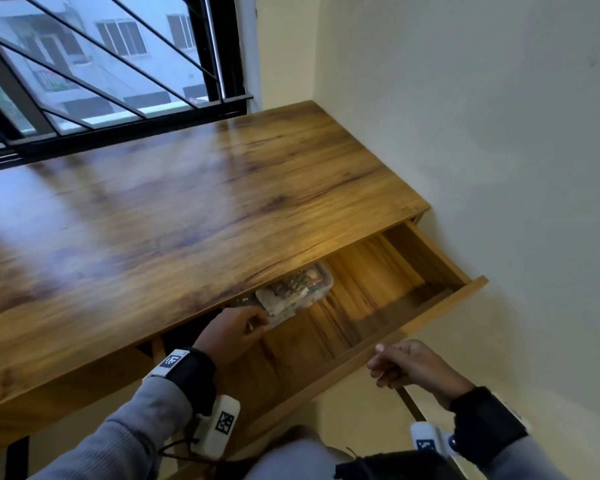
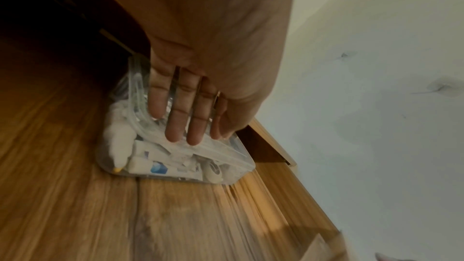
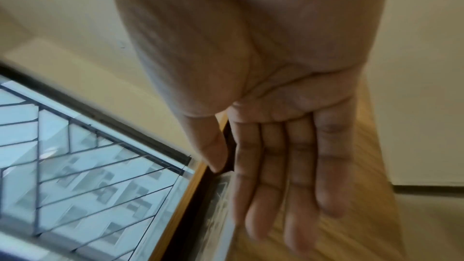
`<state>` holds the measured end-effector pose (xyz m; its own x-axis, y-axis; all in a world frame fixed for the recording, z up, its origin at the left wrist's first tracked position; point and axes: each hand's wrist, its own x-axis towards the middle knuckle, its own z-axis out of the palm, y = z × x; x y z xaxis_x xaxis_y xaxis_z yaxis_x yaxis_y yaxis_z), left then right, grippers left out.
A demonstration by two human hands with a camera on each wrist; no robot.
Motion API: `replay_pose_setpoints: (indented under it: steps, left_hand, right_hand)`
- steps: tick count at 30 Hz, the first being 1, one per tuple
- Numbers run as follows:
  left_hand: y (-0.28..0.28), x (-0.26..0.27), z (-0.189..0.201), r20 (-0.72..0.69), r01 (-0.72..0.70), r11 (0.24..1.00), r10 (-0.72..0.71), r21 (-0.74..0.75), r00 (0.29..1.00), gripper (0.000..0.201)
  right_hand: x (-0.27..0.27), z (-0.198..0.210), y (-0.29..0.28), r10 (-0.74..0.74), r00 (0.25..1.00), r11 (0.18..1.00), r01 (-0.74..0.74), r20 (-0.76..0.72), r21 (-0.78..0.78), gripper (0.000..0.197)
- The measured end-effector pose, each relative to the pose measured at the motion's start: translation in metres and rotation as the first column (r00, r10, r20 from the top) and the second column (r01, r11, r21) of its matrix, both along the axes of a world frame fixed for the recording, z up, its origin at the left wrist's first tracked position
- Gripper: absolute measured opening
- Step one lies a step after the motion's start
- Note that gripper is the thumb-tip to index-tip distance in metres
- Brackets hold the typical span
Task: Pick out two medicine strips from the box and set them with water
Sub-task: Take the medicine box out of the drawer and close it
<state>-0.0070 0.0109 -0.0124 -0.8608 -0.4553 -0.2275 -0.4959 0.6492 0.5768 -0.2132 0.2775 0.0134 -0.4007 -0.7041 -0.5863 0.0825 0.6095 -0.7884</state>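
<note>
A person's right hand [image 1: 411, 365] is hovering nearest the camera, just off the front edge of the pulled-out drawer [image 1: 440, 306]; its fingers are lying nearly straight and holding nothing, seemingly free now that the drawer stands open. Just beyond, the left hand [image 1: 231, 332] is reaching into the drawer, its fingers [image 2: 175, 118] lying extended across the top of a clear plastic box [image 2: 226, 174], the thumb at the box's far side. Whether this amounts to a firm grasp cannot be told; the hand appears to be taking hold so the box can come out from under the tabletop. The box is sitting on the drawer floor, half tucked beneath the wooden desk [image 1: 187, 202], and is crammed with tubes, packets and what look like medicine strips, none yet picked out. No water is showing anywhere in view. Farther back, the desk is running up to a barred window [image 1: 101, 64] and a pale wall [image 1: 482, 116].
</note>
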Motion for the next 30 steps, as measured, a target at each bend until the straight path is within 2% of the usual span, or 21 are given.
replay_pose_setpoints:
  steps: [3, 6, 8, 11, 14, 16, 17, 20, 23, 26, 30]
  left_hand:
    - [0.001, 0.009, -0.004, 0.008, -0.135, 0.991, 0.135, 0.022, 0.991, 0.008]
    - [-0.003, 0.017, -0.012, 0.069, -0.395, 0.916, 0.39, 0.068, 0.918, 0.012]
    - [-0.005, 0.019, -0.019, 0.124, -0.545, 0.828, 0.531, 0.133, 0.838, 0.015]
    - [-0.006, 0.017, -0.025, 0.194, -0.664, 0.703, 0.636, 0.254, 0.747, 0.023]
    - [-0.004, 0.011, -0.023, 0.228, -0.721, 0.517, 0.716, 0.462, 0.66, 0.022]
    - [-0.003, 0.009, -0.018, 0.259, -0.708, 0.391, 0.738, 0.588, 0.623, 0.027]
    - [-0.001, 0.009, -0.016, 0.27, -0.697, 0.356, 0.738, 0.623, 0.619, 0.034]
    - [0.007, 0.012, -0.01, 0.292, -0.673, 0.342, 0.707, 0.656, 0.644, 0.046]
    - [0.019, 0.014, -0.005, 0.304, -0.645, 0.4, 0.641, 0.651, 0.705, 0.045]
    - [0.031, 0.016, 0.0, 0.302, -0.593, 0.452, 0.563, 0.666, 0.769, 0.044]
    - [0.036, 0.018, 0.016, 0.32, -0.553, 0.447, 0.496, 0.703, 0.807, 0.05]
  right_hand:
    - [-0.006, 0.024, -0.012, 0.073, 0.997, 0.997, -0.073, -0.018, -0.038, 0.031]
    - [-0.016, 0.034, -0.047, 0.098, 0.991, 0.993, -0.104, -0.089, -0.064, 0.02]
    - [-0.025, 0.026, -0.082, 0.136, 0.972, 0.988, -0.148, -0.192, -0.048, 0.016]
    - [-0.045, -0.001, -0.136, 0.108, 0.932, 0.994, -0.104, -0.347, 0.031, 0.032]
    - [-0.054, -0.024, -0.17, 0.084, 0.915, 0.993, -0.046, -0.394, 0.106, 0.047]
    - [-0.055, -0.033, -0.178, 0.089, 0.906, 0.99, -0.034, -0.413, 0.138, 0.04]
    - [-0.056, -0.036, -0.177, 0.092, 0.899, 0.988, -0.028, -0.428, 0.154, 0.036]
    - [-0.063, -0.043, -0.162, 0.111, 0.902, 0.978, -0.025, -0.418, 0.207, 0.033]
    - [-0.07, -0.043, -0.135, 0.104, 0.943, 0.972, -0.028, -0.318, 0.233, 0.028]
    - [-0.07, -0.029, -0.109, 0.076, 0.963, 0.977, -0.021, -0.257, 0.212, 0.025]
    - [-0.062, -0.008, -0.085, 0.069, 0.974, 0.983, -0.028, -0.218, 0.182, 0.019]
